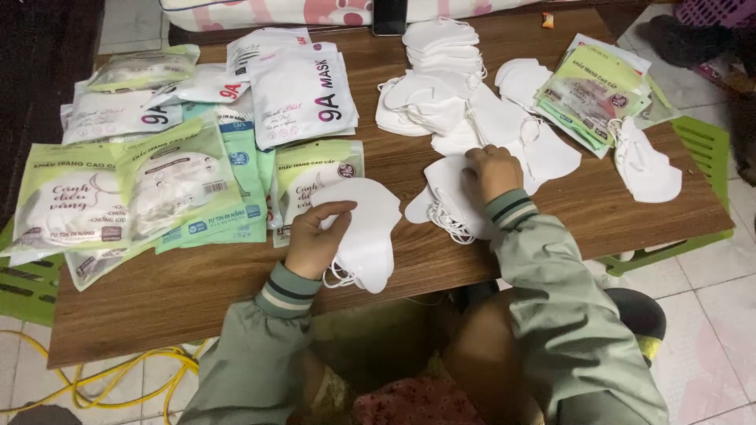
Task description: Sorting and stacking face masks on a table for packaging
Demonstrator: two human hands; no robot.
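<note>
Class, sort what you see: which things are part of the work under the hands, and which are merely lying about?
In the work:
left hand
held white masks
right hand
loose masks
mask stack
filled packets
empty pouches

Lying about:
yellow cable
green plastic stool
dark phone

Left hand [313, 240]: raised slightly, palm turned inward, thumb extended across the top, fingers curled in a grip. Left forearm: sleeved in grey-green, striped cuff at wrist, angled up from lower centre. Right hand [491, 171]: knuckles up, fingers bent and pressing downward. Right forearm: same sleeve, striped cuff, elbow bent outward.
</note>
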